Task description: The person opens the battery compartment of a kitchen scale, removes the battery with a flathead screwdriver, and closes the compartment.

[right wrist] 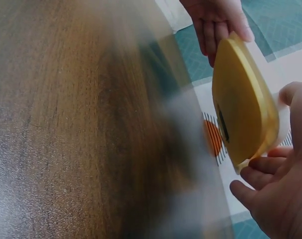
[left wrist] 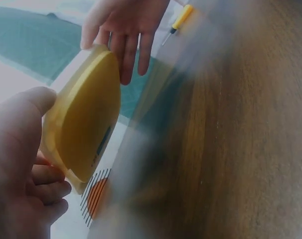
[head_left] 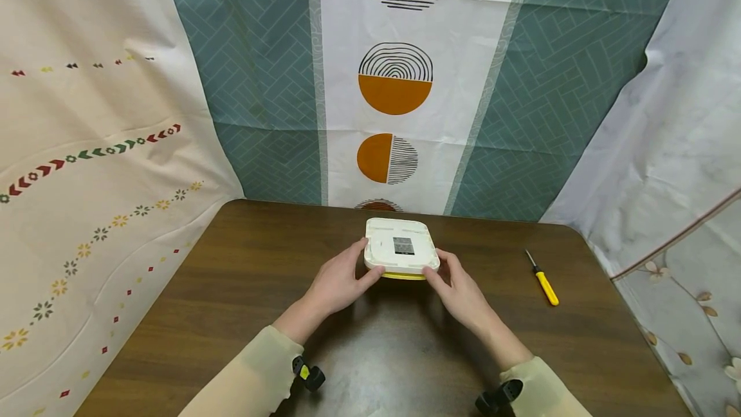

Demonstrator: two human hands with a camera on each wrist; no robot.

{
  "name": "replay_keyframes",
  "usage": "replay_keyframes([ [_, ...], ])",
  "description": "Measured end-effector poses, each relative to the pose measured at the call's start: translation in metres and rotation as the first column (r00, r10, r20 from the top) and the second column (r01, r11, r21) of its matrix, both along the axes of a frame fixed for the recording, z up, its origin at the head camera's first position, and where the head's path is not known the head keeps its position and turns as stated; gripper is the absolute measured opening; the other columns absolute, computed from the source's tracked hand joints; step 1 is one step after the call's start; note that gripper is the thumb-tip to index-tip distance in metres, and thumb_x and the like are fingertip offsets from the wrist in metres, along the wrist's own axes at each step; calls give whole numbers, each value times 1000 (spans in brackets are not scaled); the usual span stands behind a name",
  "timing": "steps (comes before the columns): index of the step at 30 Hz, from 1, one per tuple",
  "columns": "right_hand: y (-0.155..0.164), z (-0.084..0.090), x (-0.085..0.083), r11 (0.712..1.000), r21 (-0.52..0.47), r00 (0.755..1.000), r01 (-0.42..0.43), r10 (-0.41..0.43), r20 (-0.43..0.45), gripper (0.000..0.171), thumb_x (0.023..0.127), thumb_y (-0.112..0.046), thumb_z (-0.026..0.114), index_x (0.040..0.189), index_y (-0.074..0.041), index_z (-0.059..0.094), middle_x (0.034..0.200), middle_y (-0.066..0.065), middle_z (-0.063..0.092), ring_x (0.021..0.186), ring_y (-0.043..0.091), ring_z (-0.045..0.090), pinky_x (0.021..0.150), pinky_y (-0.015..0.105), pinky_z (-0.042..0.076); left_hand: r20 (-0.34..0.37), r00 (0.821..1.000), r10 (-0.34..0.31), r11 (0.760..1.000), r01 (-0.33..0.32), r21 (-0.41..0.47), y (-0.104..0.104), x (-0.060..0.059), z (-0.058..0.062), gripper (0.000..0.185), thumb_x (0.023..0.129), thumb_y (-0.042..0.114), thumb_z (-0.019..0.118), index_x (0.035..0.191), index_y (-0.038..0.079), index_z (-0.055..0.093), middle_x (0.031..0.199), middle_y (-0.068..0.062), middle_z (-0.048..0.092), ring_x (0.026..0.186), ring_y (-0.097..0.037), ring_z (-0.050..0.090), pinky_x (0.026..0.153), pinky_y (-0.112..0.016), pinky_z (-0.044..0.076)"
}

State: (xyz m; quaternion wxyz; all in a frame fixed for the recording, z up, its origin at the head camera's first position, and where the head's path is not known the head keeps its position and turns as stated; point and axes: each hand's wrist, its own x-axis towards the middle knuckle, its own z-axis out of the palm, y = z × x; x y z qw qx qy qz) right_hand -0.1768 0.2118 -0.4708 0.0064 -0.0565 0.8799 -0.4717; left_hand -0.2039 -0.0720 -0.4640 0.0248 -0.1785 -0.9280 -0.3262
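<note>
Between my two hands is a square device [head_left: 402, 246] with rounded corners, its white side up and a dark printed label [head_left: 403, 246] at the middle. Its yellow face [left wrist: 93, 109] points down toward the table, with a small dark mark on it; the wrist views show a gap beneath. My left hand [head_left: 341, 280] grips the left side, thumb on the near corner and fingers at the side edge. On the opposite side my right hand [head_left: 460, 289] grips it likewise, its thumb at the near right corner and the other fingers [right wrist: 260, 172] along the edge.
A screwdriver [head_left: 543, 280] with a yellow handle lies on the brown wooden table [head_left: 278, 243], to the right of my right hand. Behind the table's back edge hangs a patterned curtain [head_left: 260, 82]; light cloths drape at both sides.
</note>
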Motion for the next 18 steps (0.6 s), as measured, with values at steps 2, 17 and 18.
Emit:
replay_keyframes([
  [2,1,-1,1,1000,1,1000,-9,9,1,74,110,-55,65,163,-9,43,162,18,55,150,35,52,124,59,39,4,1000,-9,1000,9,-3,-1,1,-1,85,106,55,70,167,3,43,167,-17,51,150,-36,54,120,-56,47],
  [17,1,-8,4,997,40,997,-67,66,29,83,107,-56,70,170,-10,41,169,18,48,157,38,44,125,63,36,-18,999,-28,999,28,-21,-8,2,-9,84,104,50,75,166,2,45,164,-20,54,148,-38,56,117,-57,49],
  [18,0,-8,4,997,47,998,-65,64,30,83,107,-57,70,170,-11,41,170,18,48,158,38,43,125,63,36,-19,999,-29,999,28,-22,-8,2,-10,84,103,51,76,166,2,45,164,-20,54,147,-38,56,117,-57,49],
])
